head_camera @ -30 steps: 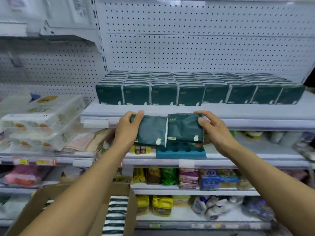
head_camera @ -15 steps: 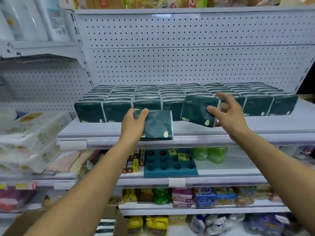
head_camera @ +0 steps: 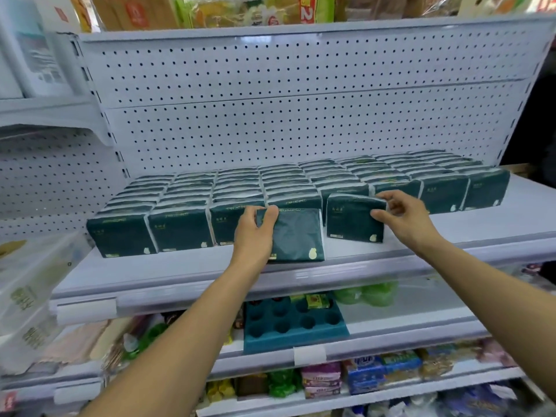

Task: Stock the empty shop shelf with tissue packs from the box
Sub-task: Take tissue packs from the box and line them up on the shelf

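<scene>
1. Left hand: fingers curled over top-left corner of a dark green plastic-wrapped tissue pack; gripping it. Pack stands on the white metal shelf, just fwd of the stocked front row.
2. Right hand: thumb on the face, fingers over top edge of a second dark green tissue pack; pinching it. Pack upright on same shelf, to the left of this hand, touching or just in front of the row; cannot tell which.
3. Behind both hands: rows of matching green packs, approx. full shelf width, back to white pegboard panel.
4. Below hands: teal plastic tray w/ round holes on next shelf down.
</scene>
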`<state>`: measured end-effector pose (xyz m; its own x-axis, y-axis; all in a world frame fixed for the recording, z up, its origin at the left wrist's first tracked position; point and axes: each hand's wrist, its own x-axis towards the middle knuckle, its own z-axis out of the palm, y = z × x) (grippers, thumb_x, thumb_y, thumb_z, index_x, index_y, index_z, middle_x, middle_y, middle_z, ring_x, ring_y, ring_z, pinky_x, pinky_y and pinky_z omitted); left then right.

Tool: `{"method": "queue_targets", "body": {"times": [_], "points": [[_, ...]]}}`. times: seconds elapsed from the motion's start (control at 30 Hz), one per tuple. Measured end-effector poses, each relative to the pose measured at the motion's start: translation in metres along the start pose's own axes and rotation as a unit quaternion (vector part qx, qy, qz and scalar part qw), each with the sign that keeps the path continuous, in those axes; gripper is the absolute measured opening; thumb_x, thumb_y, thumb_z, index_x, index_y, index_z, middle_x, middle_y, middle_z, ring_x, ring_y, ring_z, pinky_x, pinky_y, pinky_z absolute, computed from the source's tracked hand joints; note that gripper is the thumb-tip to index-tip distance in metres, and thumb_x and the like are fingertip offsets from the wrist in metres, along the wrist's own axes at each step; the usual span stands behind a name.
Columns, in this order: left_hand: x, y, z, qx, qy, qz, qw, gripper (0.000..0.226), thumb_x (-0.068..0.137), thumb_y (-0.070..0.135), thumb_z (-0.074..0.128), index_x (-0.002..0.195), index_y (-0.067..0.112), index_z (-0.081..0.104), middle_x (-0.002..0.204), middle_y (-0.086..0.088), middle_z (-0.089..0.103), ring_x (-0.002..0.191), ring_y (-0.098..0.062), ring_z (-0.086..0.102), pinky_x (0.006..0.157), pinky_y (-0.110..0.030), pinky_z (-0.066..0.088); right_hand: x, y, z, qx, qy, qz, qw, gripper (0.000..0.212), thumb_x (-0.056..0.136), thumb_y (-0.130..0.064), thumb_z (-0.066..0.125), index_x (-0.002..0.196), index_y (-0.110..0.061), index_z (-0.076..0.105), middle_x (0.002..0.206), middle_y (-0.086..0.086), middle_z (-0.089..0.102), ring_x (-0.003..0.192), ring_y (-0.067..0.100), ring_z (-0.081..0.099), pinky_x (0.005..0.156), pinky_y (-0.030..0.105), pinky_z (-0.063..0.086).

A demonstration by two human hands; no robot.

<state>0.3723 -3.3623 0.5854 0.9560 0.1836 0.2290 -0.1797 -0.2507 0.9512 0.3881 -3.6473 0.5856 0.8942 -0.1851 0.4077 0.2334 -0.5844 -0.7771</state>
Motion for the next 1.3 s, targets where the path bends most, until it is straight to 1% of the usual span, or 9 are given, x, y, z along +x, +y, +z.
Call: {"method": "queue_targets", "body": {"times": [0.2, 0.37, 0.6, 0.8, 0.97, 1.07, 1.17, 1.23, 1.3], "points": [[0.012, -0.01, 0.013, 0.011, 0.011, 0.006, 1.0, 0.037, 0.097, 0.054, 0.043, 0.112, 0.021, 0.05, 0.117, -0.002, 0.052, 0.105, -0.02, 0.055, 0.094, -0.047, 0.049, 0.022, 0.003, 0.011, -0.017, 0.023, 0.009, 1.0, 0.04, 0.086, -0.015, 0.072, 0.124, -0.016, 0.06, 0.1, 0.006, 0.055, 0.085, 0.018, 0.051, 0.081, 0.029, 0.045], [0.013, -0.018, 0.019, 0.013, 0.002, 0.01, 1.0, 0.039, 0.099, 0.053, 0.04, 0.118, 0.021, 0.048, 0.122, -0.002, 0.05, 0.11, -0.02, 0.052, 0.099, -0.047, 0.046, 0.03, 0.003, 0.023, 0.013, 0.059, 0.041, 0.997, 0.033, 0.083, -0.015, 0.076, 0.11, -0.013, 0.057, 0.096, 0.003, 0.057, 0.084, 0.017, 0.054, 0.086, 0.035, 0.053], [0.005, -0.012, 0.028, -0.001, 0.0, 0.035, 0.999, 0.028, 0.104, 0.044, 0.033, 0.111, 0.022, 0.049, 0.119, 0.001, 0.051, 0.103, -0.008, 0.049, 0.092, -0.03, 0.037, 0.014, -0.005, 0.019, 0.004, 0.142, -0.009, 0.99, 0.029, 0.091, -0.038, 0.062, 0.112, -0.02, 0.054, 0.093, 0.0, 0.054, 0.077, 0.01, 0.05, 0.073, 0.032, 0.049], [-0.01, 0.007, 0.074, -0.003, 0.018, 0.121, 0.993, 0.026, 0.105, 0.04, 0.031, 0.097, 0.021, 0.048, 0.096, 0.003, 0.049, 0.084, -0.009, 0.045, 0.079, -0.027, 0.036, -0.017, -0.035, 0.009, 0.125, -0.181, -0.072, 0.973, 0.048, 0.084, -0.025, 0.074, 0.128, -0.029, 0.056, 0.119, -0.009, 0.058, 0.094, -0.001, 0.062, 0.076, 0.016, 0.052], [-0.016, 0.021, 0.121, 0.051, -0.005, 0.217, 0.975, 0.028, 0.104, 0.045, 0.033, 0.105, 0.024, 0.051, 0.102, 0.007, 0.049, 0.09, -0.002, 0.048, 0.08, -0.019, 0.037, 0.003, 0.001, -0.044, 0.063, -0.159, -0.113, 0.979, 0.04, 0.076, -0.017, 0.082, 0.111, -0.026, 0.067, 0.109, -0.016, 0.064, 0.078, -0.012, 0.055, 0.072, 0.007, 0.038], [-0.001, 0.017, 0.136, 0.179, 0.033, 0.298, 0.937, 0.037, 0.101, 0.042, 0.041, 0.134, 0.025, 0.045, 0.133, 0.008, 0.047, 0.121, -0.007, 0.045, 0.105, -0.029, 0.034, 0.023, 0.032, -0.082, 0.038, -0.099, -0.11, 0.988, 0.039, 0.075, -0.015, 0.082, 0.109, -0.027, 0.066, 0.112, -0.013, 0.063, 0.065, -0.011, 0.052, 0.066, 0.005, 0.038], [0.017, 0.007, 0.145, 0.373, 0.036, 0.33, 0.867, 0.064, 0.096, 0.035, 0.056, 0.152, 0.025, 0.025, 0.16, 0.006, 0.022, 0.149, -0.014, 0.014, 0.123, -0.045, 0.005, 0.038, 0.061, -0.101, 0.011, -0.079, -0.094, 0.992, 0.039, 0.077, -0.015, 0.081, 0.109, -0.029, 0.064, 0.115, -0.012, 0.061, 0.068, -0.017, 0.051, 0.067, 0.003, 0.037], [0.026, -0.001, 0.149, 0.472, 0.018, 0.335, 0.815, 0.08, 0.091, 0.045, 0.06, 0.156, 0.026, 0.016, 0.164, 0.006, 0.012, 0.152, -0.015, 0.002, 0.122, -0.047, -0.006, 0.044, 0.079, -0.101, 0.001, -0.089, -0.085, 0.992, 0.04, 0.076, -0.017, 0.081, 0.11, -0.03, 0.064, 0.116, -0.014, 0.061, 0.087, -0.018, 0.052, 0.084, 0.008, 0.041], [0.031, -0.007, 0.152, 0.528, 0.005, 0.348, 0.774, 0.092, 0.084, 0.053, 0.066, 0.155, 0.026, 0.013, 0.164, 0.003, 0.015, 0.151, -0.018, 0.007, 0.121, -0.05, -0.006, 0.049, 0.095, -0.096, -0.018, -0.093, -0.089, 0.992, 0.046, 0.075, -0.021, 0.082, 0.114, -0.033, 0.061, 0.117, -0.017, 0.057, 0.105, -0.008, 0.051, 0.101, 0.026, 0.043]]}}
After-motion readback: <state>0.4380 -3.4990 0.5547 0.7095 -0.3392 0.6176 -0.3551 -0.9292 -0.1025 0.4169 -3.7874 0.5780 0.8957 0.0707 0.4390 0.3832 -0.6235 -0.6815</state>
